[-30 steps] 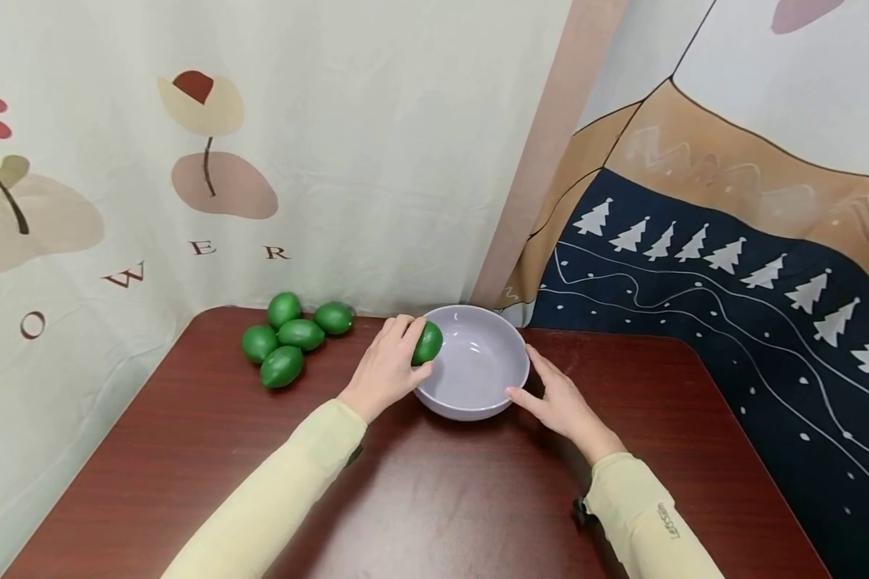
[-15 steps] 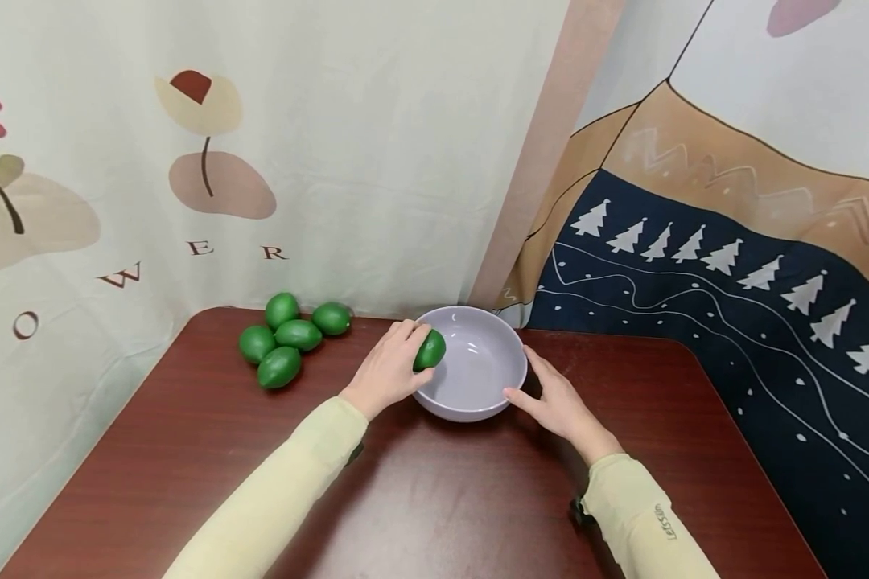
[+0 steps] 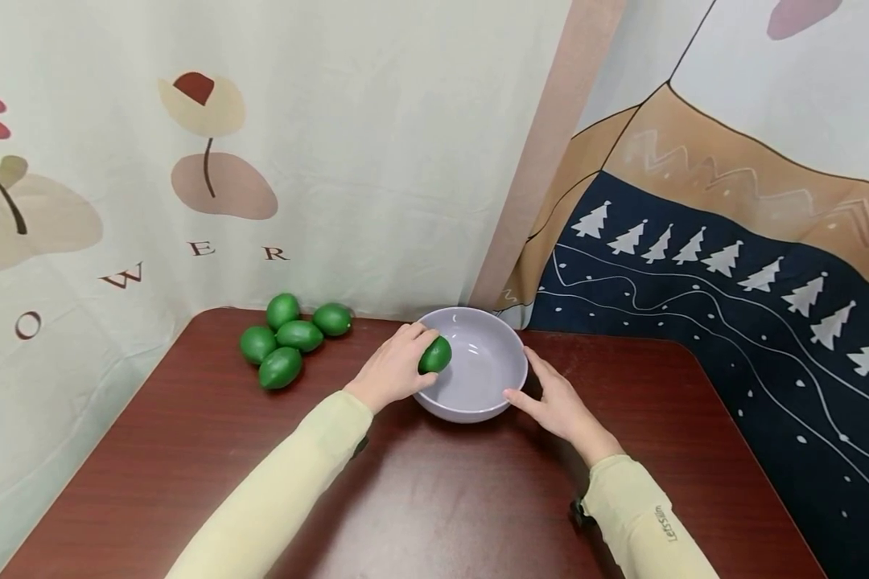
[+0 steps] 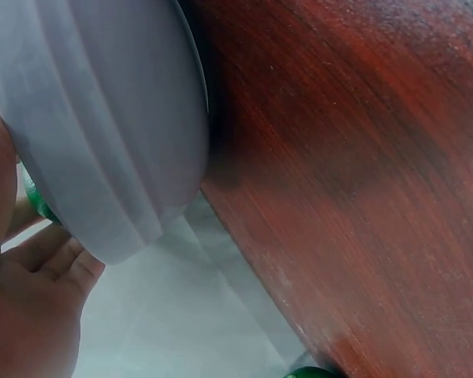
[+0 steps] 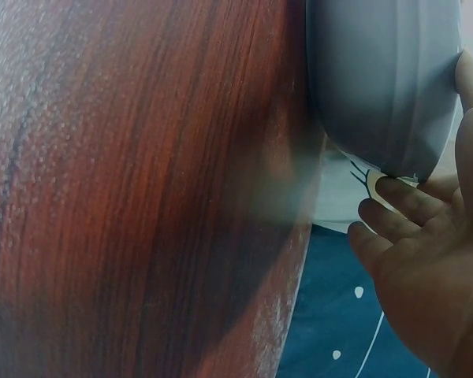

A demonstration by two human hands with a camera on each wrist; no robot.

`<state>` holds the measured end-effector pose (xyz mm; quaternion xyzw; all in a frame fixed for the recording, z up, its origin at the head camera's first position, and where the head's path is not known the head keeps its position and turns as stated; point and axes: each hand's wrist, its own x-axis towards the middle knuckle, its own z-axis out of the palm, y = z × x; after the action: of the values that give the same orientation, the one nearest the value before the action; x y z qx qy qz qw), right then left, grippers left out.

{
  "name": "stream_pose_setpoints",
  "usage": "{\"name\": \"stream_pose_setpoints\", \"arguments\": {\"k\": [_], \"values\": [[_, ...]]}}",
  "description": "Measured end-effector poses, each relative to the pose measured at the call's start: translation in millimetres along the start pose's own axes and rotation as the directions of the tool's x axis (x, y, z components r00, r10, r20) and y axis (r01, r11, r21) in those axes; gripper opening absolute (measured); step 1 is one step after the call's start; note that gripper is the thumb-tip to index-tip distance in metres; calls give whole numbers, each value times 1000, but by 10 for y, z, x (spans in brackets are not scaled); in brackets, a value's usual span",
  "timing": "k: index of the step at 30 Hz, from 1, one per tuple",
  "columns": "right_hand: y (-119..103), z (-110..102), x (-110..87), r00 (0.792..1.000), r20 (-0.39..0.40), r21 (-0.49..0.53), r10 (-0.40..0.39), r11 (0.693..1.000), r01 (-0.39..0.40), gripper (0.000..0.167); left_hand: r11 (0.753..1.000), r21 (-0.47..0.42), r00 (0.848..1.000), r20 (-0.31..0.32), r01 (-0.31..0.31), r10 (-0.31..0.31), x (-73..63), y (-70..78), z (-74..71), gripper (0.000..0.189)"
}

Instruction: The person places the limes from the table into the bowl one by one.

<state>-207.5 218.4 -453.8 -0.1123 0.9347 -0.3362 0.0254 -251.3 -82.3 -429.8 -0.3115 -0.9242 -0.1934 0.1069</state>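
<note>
In the head view, my left hand [image 3: 398, 366] holds a green lime [image 3: 435, 355] over the left part of a pale lilac bowl [image 3: 478, 366], its fingers on top of the fruit. The left wrist view shows that hand at the rim of the bowl [image 4: 102, 118], with the lime [image 4: 38, 193] mostly hidden behind the wall. On the bowl's other side, my right hand [image 3: 561, 402] grips the edge, thumb at the front rim and fingers along the outer wall. Several more limes [image 3: 300, 335] lie in a cluster on the table's back left.
The bowl stands near the back edge of a dark red wooden table [image 3: 434, 498]. Right behind the table hang a pale flower-print curtain [image 3: 376, 161] and a navy cloth [image 3: 695, 305] with white trees.
My left hand has moved slightly right and down with the lime, which now sits further over the bowl's inside. My right hand and the bowl stay in place.
</note>
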Motion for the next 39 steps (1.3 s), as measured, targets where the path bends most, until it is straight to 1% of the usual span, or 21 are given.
{"name": "stream_pose_setpoints", "arguments": {"k": [7, 14, 17, 23, 32, 39], "values": [[-2, -7, -5, 1000, 8, 6, 11, 1000, -11, 92, 999, -1, 997, 67, 34, -34, 48, 16, 8, 55], [13, -6, 3, 1000, 5, -3, 9, 1000, -9, 92, 998, 15, 992, 114, 61, -62, 89, 67, 14, 55], [17, -6, 7, 1000, 4, -4, 3, 1000, -3, 92, 997, 30, 988, 136, 74, -78, 107, 83, 16, 55], [21, -10, 13, 1000, 6, 0, -3, 1000, 3, 92, 994, 71, 981, 169, 82, -93, 137, 115, 19, 54], [34, -9, 18, 1000, 10, 6, -1, 1000, 1, 92, 990, 108, 974, 202, 86, -107, 162, 144, 40, 51], [26, -10, 13, 1000, 8, 6, -3, 1000, 3, 92, 989, 127, 975, 200, 74, -98, 171, 161, 45, 49]]}}
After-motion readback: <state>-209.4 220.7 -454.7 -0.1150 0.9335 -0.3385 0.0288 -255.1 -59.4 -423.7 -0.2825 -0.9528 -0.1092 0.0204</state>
